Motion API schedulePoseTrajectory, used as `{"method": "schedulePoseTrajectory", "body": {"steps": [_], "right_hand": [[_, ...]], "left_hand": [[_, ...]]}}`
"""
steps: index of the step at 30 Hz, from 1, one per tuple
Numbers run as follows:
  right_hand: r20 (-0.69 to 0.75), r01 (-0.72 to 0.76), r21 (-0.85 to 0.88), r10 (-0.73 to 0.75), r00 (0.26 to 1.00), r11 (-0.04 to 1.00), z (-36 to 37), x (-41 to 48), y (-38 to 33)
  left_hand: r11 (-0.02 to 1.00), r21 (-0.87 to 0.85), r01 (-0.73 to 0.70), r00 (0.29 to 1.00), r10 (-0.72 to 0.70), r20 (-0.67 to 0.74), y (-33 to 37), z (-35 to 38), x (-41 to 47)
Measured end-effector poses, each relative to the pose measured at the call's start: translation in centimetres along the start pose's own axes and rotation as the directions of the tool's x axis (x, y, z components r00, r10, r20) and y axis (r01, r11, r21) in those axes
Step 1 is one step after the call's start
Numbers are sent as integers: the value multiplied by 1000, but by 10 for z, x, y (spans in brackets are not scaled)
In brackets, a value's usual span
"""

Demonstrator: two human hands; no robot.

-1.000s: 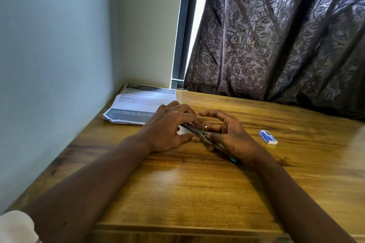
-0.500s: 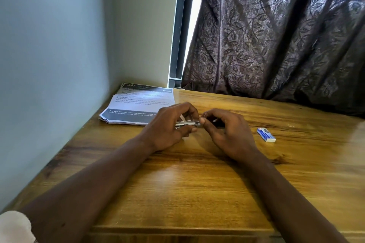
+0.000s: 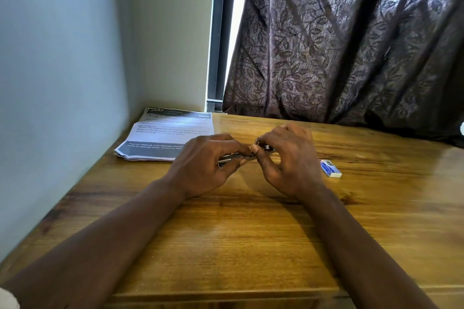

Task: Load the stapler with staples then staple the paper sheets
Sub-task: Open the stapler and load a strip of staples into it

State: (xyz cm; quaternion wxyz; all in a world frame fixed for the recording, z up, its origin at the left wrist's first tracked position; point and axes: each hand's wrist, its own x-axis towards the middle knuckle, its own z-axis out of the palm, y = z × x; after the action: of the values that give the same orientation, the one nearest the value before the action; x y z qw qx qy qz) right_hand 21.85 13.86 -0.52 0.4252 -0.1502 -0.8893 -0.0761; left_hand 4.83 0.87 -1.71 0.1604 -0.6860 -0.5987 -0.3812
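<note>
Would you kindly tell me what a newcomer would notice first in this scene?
The two hands meet mid-table: the left hand grips a small metal stapler and the right hand pinches its other end. A stack of paper sheets lies by the left wall, and a small blue box sits on the wooden table to the right. A dark leaf-patterned curtain fills the back.

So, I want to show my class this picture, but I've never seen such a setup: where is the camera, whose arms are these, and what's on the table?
No machine here: a person wears one wide-angle camera on the head, looking down at their own bare hands. The left hand grips a small metal stapler; the right hand pinches its other end. On the wooden table lie printed paper sheets, far left, and a small blue-and-white box, probably staples, on the right.
</note>
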Motion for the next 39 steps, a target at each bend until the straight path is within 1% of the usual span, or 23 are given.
{"method": "schedulePoseTrajectory", "body": {"steps": [3, 7, 10, 13, 17, 21, 26, 28, 30, 35, 37, 39], "right_hand": [[10, 31, -70, -31, 999, 997, -3, 0, 1], [3, 35, -115, -35, 999, 993, -4, -1, 1], [2, 31, -66, -31, 1000, 997, -2, -1, 1], [45, 7, 30, -8, 999, 1000, 0, -1, 3], [90, 0, 107, -10, 996, 994, 0, -2, 4], [132, 7, 162, -28, 991, 987, -1, -2, 2], [187, -60, 274, 8, 982, 960, -1, -3, 6], [229, -87, 284, 21, 973, 955, 1, -3, 7], [273, -93, 283, 13, 962, 954, 1, -4, 7], [396, -171, 261, 56, 916, 950, 5, -5, 11], [418, -176, 242, 61, 906, 954, 6, -5, 11], [418, -185, 272, 57, 907, 944, 6, -5, 11]], "left_hand": [[1000, 14, -2, 1000, 2, 23, 0, -1, 0], [997, -71, 42, 999, -41, 25, -1, 0, -1], [989, -122, 87, 996, -84, 23, -2, 1, 0], [977, -160, 141, 990, -136, 47, -4, -2, 0], [975, -191, 117, 990, -99, 101, -4, -6, 1], [989, -137, 52, 990, -33, 135, -4, -8, 3], [969, -209, 128, 979, -91, 180, -3, -4, 2], [958, -228, 172, 971, -125, 204, -3, -1, 2], [957, -212, 196, 964, -149, 219, -3, 1, 1], [970, -170, 173, 952, -121, 280, -3, 4, 2], [974, -157, 163, 943, -108, 314, -2, 5, 2], [976, -138, 168, 934, -113, 338, -2, 4, 4]]}}
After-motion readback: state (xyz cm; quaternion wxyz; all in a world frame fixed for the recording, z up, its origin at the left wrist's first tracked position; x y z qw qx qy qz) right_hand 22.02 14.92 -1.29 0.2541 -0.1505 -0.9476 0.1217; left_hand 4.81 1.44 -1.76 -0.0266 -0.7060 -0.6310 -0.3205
